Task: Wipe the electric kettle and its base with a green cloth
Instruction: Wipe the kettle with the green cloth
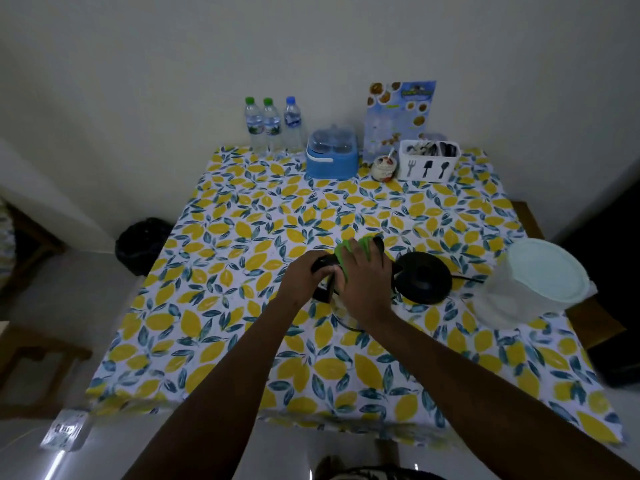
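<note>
The electric kettle (323,292) stands in the middle of the table, mostly hidden under both my hands. My left hand (304,277) grips its black handle. My right hand (363,275) presses a green cloth (343,252) against the kettle's top, and only the cloth's far edge shows past my fingers. The round black kettle base (424,277) lies apart on the tablecloth just right of the kettle, with its cord running off to the right.
A white lidded container (540,278) stands at the right table edge. Along the back wall are three water bottles (273,124), a blue box (330,155), a small jar (383,166), a cutlery holder (429,161) and a menu card (398,116). A black bin (143,244) stands on the floor, left.
</note>
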`<state>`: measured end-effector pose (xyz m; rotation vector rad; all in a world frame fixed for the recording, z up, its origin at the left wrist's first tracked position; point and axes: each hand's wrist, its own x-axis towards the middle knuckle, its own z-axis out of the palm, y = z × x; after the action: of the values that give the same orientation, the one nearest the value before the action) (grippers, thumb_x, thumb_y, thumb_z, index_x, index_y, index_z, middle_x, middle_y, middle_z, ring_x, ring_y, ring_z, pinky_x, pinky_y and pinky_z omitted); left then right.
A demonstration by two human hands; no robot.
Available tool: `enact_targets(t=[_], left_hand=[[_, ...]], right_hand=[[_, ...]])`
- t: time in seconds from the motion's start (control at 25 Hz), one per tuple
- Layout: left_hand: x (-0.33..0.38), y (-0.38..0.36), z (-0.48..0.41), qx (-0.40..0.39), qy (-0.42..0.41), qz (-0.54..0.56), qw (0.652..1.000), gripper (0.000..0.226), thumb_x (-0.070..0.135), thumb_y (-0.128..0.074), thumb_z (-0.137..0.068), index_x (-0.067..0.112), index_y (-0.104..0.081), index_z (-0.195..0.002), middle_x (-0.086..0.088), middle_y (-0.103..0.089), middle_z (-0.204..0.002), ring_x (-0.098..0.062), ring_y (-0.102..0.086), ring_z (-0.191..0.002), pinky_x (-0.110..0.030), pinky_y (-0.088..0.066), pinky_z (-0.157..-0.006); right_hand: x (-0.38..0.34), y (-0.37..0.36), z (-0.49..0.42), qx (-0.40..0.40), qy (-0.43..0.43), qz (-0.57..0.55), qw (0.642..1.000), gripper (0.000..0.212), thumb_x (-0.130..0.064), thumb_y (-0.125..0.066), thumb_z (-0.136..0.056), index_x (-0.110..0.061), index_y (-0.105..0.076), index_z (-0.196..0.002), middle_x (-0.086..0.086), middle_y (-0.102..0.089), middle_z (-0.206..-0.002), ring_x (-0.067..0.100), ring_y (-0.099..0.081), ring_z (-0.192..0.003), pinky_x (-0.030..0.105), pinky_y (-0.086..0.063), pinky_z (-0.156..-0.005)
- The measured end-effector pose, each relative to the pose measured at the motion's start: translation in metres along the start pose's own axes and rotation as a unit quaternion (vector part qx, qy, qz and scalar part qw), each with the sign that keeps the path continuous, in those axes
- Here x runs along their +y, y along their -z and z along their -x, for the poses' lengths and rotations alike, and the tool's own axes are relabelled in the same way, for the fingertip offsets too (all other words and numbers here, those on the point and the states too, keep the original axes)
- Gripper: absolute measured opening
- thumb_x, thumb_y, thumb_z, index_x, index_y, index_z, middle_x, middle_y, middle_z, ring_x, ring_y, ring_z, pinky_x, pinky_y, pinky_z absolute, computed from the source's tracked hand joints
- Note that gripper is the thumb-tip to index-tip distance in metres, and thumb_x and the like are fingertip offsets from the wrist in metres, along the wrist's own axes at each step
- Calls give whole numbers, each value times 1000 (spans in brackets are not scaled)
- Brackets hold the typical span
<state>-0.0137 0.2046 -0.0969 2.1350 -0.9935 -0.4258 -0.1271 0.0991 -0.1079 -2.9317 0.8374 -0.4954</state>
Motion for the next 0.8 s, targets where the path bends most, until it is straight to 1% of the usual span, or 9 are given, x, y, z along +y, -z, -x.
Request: enact_targets(t=[0.12, 0.2, 0.32, 0.4, 0.48, 0.6, 0.72, 0.76, 0.8], left_hand=[[-1, 3, -2, -7, -20, 13, 1000, 26, 34, -59, -92, 17, -65, -112, -8, -68, -109, -25, -61, -100, -30, -43, -79], [-5, 2, -5, -14, -15, 4, 1000, 31, 38, -58, -91, 19, -64, -115, -9, -68, -112, -27, -61, -103, -34, -45, -83], [-7, 3, -7, -38, 4, -3, 999, 37, 37, -60, -91, 18, -60, -122, -10, -66, -118, -29, -59, -108, -36, -45, -86], [-7, 5, -8, -48, 0, -6, 999, 42, 39, -59, -90, 19, -57, -126, -10, -64, -122, -28, -58, -111, -37, -45, -90], [-5, 6, -10, -58, -2, -25, 998, 44, 35, -59, -92, 19, -54, -133, -10, -61, -129, -28, -55, -117, -37, -43, -95], [-6, 7, -14, -68, -15, -50, 996, 45, 30, -59, -93, 17, -51, -136, -12, -60, -132, -29, -54, -121, -35, -41, -98], [-6, 9, -16, -79, -26, -73, 994, 47, 22, -60, -93, 16, -48, -139, -12, -55, -138, -29, -49, -127, -36, -38, -102], [-7, 9, -16, -80, -22, -81, 993, 49, 17, -61, -92, 17, -47, -139, -12, -54, -139, -29, -48, -128, -37, -37, -104], [-7, 9, -16, -78, -18, -83, 993, 51, 12, -62, -91, 17, -46, -139, -12, -54, -139, -29, -48, -129, -37, -37, -104]], right_hand=[[3, 9, -37, -69, -4, 6, 998, 41, -42, -37, -91, -12, -65, -93, 9, -63, -100, 36, -58, -99, 43, -44, -78], [5, 22, -75, -196, -45, -33, 979, 45, -48, -41, -89, -10, -62, -78, 8, -58, -81, 32, -58, -77, 34, -39, -65], [21, 23, -118, -397, -116, -127, 902, 43, -50, -45, -92, -10, -60, -100, 9, -54, -98, 28, -55, -87, 34, -41, -74], [45, 18, -128, -423, -197, -241, 851, 48, -52, -48, -89, -14, -58, -116, 5, -54, -115, 29, -57, -99, 35, -45, -78], [74, 12, -113, -394, -299, -377, 783, 51, -51, -53, -89, -14, -61, -122, 10, -62, -117, 29, -62, -92, 36, -50, -73], [108, -18, -58, -252, -426, -560, 665, 36, -43, -60, -90, -9, -70, -97, 9, -71, -72, 34, -67, -79, 36, -51, -66], [92, -45, -11, -78, -471, -688, 547, 47, -37, -47, -95, -1, -63, -120, 9, -71, -86, 30, -67, -93, 35, -55, -81], [68, -45, -3, -13, -485, -704, 519, 47, -37, -46, -94, -2, -62, -120, 10, -70, -91, 28, -66, -92, 36, -55, -85], [42, -46, 4, 47, -513, -684, 516, 45, -38, -45, -95, -5, -63, -120, 12, -69, -100, 30, -65, -98, 40, -53, -89]])
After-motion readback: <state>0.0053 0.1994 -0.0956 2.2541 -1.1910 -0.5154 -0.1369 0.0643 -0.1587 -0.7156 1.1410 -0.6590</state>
